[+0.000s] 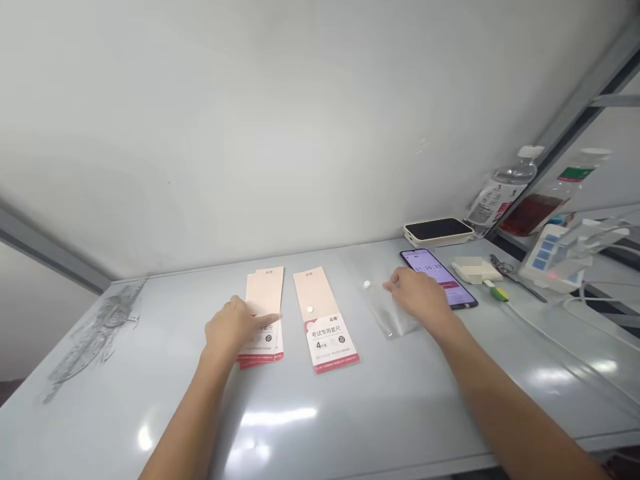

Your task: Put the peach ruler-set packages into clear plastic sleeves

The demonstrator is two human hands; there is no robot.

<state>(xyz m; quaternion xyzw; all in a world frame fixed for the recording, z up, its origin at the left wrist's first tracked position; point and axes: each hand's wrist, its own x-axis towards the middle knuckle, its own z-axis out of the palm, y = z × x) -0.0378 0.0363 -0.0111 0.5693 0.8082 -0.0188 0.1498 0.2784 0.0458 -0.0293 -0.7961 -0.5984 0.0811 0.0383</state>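
Where the hands lie: well apart on the grey tabletop, near the lower middle of the frame.

Left hand: fingers extended and touching the lower part of a stack of packets; no grip shows.

Right hand: fingers pressed on a clear plastic bag; whether they pinch it cannot be told.

Stack of packets: peach and white with red lower edges, left of centre, slightly fanned.

Single packet: lying flat just right of the stack, with a white dot on its peach upper half.

Clear plastic bag: flat on the tabletop between the single packet and a phone, with a second white dot on or beneath it.

Phone: lit, tilted on the tabletop, just beyond the right hand.

Right end of the table: a power bank, a water bottle lying near the far edge, scissors and a power strip.

Left end of the table: a grey pencil sketch.
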